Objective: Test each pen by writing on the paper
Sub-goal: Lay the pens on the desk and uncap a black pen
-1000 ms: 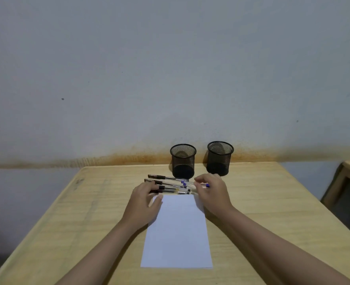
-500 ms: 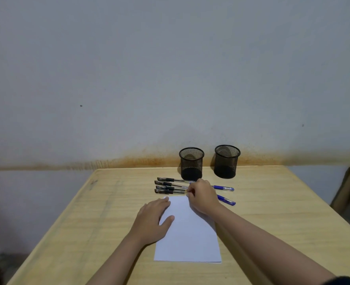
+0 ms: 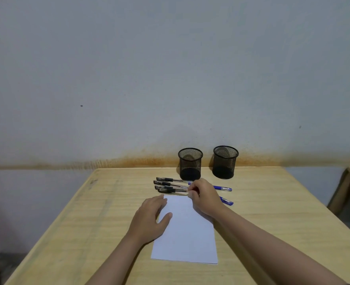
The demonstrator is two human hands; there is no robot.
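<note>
White paper lies lengthwise on the wooden table, and in the single head view we find the left hand resting flat on its left edge, fingers relaxed and spread, thumb out across the sheet. The right hand sits at the sheet's far right corner with its fingers curled, pinching the near end of one of the black pens; we cannot tell which of the four it has, as they lie side by side and touching. Two blue pens lie just beyond the right hand, partly hidden by it. Two black mesh cups stand near the wall, seemingly with no pens in them.

We note these risks. Because the black pens are packed together, drawing one out may drag or roll its neighbours, possibly toward the sheet. The cap appears to be on, though it is too small to confirm; writing would fail until it comes off. The left hand holds only one edge, so a firm stroke near the right side could skew the sheet. No marks show on the paper; we judge testing not yet begun.
</note>
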